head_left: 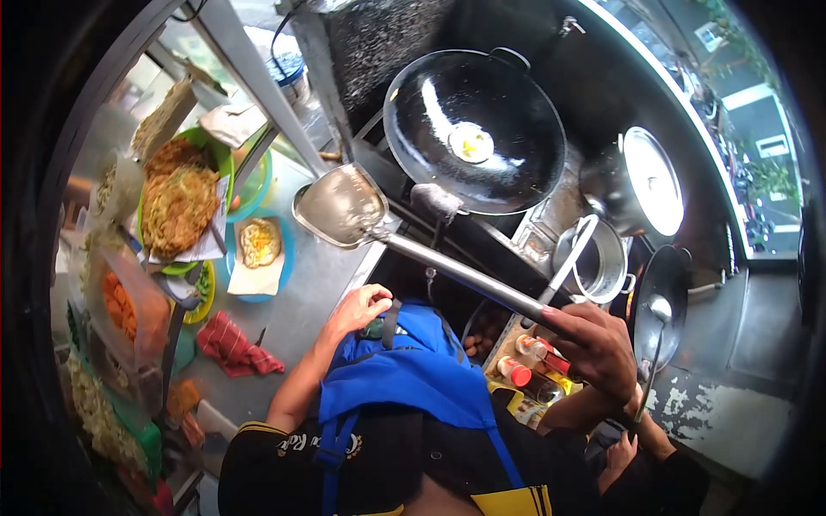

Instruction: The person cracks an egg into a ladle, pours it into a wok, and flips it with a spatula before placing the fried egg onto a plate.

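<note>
My right hand (595,348) is wrapped around the handle of a long metal wok spatula (348,206). Its broad blade reaches left, over the edge of the steel counter. My left hand (361,310) rests near the blue apron (404,378), fingers loosely curled, with nothing visible in them. Ahead, a large black wok (430,176) sits on the stove, with a bright pale and yellow patch at its bottom. To the left, a fried egg (260,242) lies on brown paper over a blue plate (280,291).
Fried omelettes (179,206) fill a green bowl at left, above a red cloth (237,346). Sauce bottles (516,371) stand below my right hand. A steel pot (607,185), a saucepan (602,267) and a smaller wok (675,301) are at right. Another person's hand (618,460) holds a ladle (657,331).
</note>
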Motion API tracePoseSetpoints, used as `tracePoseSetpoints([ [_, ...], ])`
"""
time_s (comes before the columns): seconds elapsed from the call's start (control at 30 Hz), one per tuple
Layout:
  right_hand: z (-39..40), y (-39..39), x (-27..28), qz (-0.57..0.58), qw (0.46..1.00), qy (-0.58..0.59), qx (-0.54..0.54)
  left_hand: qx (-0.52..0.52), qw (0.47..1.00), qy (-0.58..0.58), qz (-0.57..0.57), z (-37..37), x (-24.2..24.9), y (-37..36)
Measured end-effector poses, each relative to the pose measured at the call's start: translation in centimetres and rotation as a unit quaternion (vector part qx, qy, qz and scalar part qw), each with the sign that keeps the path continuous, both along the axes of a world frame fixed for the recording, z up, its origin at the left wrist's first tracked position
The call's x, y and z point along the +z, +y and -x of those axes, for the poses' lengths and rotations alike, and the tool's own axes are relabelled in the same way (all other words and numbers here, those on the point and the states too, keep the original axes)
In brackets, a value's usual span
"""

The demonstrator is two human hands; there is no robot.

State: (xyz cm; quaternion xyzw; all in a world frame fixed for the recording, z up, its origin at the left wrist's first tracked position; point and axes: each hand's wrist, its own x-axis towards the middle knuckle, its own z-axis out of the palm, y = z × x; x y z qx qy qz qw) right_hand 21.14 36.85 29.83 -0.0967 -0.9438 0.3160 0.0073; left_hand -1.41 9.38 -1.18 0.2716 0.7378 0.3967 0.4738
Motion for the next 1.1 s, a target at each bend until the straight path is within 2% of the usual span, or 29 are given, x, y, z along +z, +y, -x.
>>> tracePoseSetpoints([
  [0.03,-0.9,-0.2,0.5,-0.008,1.000,0.002,-0.007,-0.025,1.000,0.012,0.003,0.1,0.1,1.0],
  [0.1,-2.4,-0.6,1.3,0.017,0.994,-0.008,-0.107,-0.039,0.999,0.013,-0.022,-0.1,-2.0,2.8],
  [0.13,-2.9,-0.8,1.3,0.011,0.994,-0.007,-0.113,-0.046,0.998,0.011,-0.039,-0.3,-2.8,3.9],
  [0.2,-3.6,-0.9,0.2,0.008,0.979,-0.008,-0.203,-0.048,0.998,0.012,-0.027,-0.6,-4.8,6.0],
  [0.27,-3.9,-0.8,-2.1,0.022,0.971,0.016,-0.239,-0.049,0.990,0.133,0.007,-0.9,-8.0,8.0],
  [0.33,-3.7,-0.7,-4.2,0.110,0.938,0.076,-0.318,-0.060,0.983,0.173,0.028,-1.2,-10.4,9.4],
  [0.37,-3.3,-0.8,-4.3,0.177,0.918,0.059,-0.351,-0.067,0.979,0.189,0.035,-1.5,-11.8,9.8],
  [0.4,-3.1,-0.8,-5.1,0.174,0.915,0.065,-0.358,-0.074,0.975,0.204,0.042,-2.1,-12.5,10.2],
  [0.5,-3.0,-0.2,-8.4,0.241,0.881,0.120,-0.389,-0.099,0.983,0.153,0.039,-2.6,-12.0,11.5],
  [0.53,-3.0,-0.2,-9.2,0.223,0.882,0.149,-0.388,-0.111,0.984,0.134,0.044,-2.7,-12.0,11.8],
  [0.63,-4.2,-0.8,-9.2,0.271,0.841,0.140,-0.447,-0.095,0.982,0.142,0.078,-2.8,-11.2,12.2],
  [0.67,-4.7,-1.2,-8.9,0.275,0.831,0.149,-0.461,-0.081,0.977,0.176,0.093,-3.0,-10.6,12.4],
  [0.77,-7.6,-2.3,-8.0,0.207,0.833,0.161,-0.487,-0.084,0.980,0.173,0.055,-2.5,-11.7,12.3],
  [0.9,-10.9,-4.7,-6.4,0.171,0.819,0.172,-0.520,-0.112,0.980,0.160,0.035,-2.2,-12.7,11.8],
  [0.97,-11.6,-6.0,-6.0,0.180,0.811,0.171,-0.530,-0.118,0.980,0.156,0.024,-2.1,-12.8,11.1],
  [1.07,-12.6,-7.8,-6.9,0.212,0.794,0.154,-0.549,-0.111,0.968,0.218,0.055,-2.6,-12.7,10.7],
  [1.1,-12.4,-8.3,-7.4,0.221,0.793,0.160,-0.545,-0.151,0.969,0.190,0.036,-2.6,-11.3,11.0],
])
